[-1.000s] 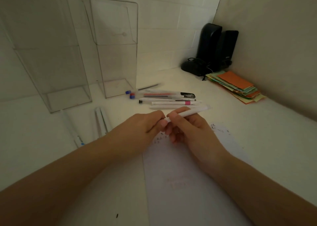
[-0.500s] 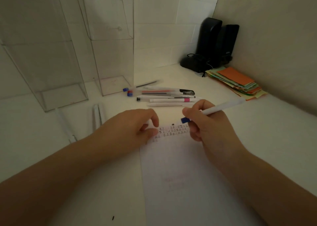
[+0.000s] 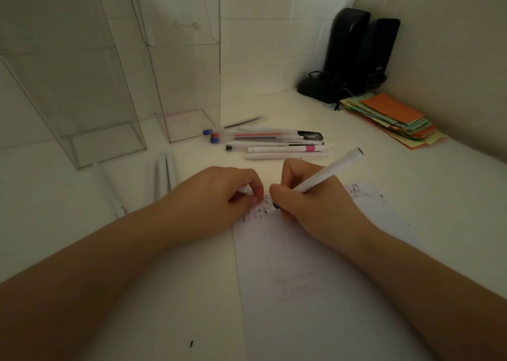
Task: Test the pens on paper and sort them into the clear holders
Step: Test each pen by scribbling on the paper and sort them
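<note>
Right hand (image 3: 310,204) grips the white pen (image 3: 329,171) low near the tip, writing on paper (image 3: 315,278). Pen prob light, stiff, bit slick. Left hand (image 3: 219,196) curled, pinching what looks like its cap.

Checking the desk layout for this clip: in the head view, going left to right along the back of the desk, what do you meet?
Larger clear holder → narrower clear holder → pile of loose pens → black speakers → stack of coloured paper.
</note>
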### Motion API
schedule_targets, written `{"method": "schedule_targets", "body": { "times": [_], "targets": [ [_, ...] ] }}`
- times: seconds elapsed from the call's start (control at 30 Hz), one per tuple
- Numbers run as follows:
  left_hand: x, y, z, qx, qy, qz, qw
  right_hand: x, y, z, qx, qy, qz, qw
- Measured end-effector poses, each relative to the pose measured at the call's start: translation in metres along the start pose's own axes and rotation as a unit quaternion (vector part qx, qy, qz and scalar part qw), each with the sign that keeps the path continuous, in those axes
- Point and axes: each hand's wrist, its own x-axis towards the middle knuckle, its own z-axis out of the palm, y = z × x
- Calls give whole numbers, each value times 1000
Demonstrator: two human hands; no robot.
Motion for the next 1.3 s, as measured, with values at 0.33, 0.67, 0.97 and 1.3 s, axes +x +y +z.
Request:
{"method": "schedule_targets", "body": {
  "times": [0.33,0.67,0.97,1.3],
  "targets": [
    [-1,-2,0,-17,-6,4,1000,-1,3,2,-12,14,-28,999],
    [-1,-2,0,-18,-2,9,1000,-1,2,1,-18,14,-30,999],
    [-1,0,0,-17,-4,1,1000,-4,3,2,-38,11,-46,998],
    [-4,2,-4,-102,-2,-32,994,0,3,-13,256,79,67,961]
  ]
}}
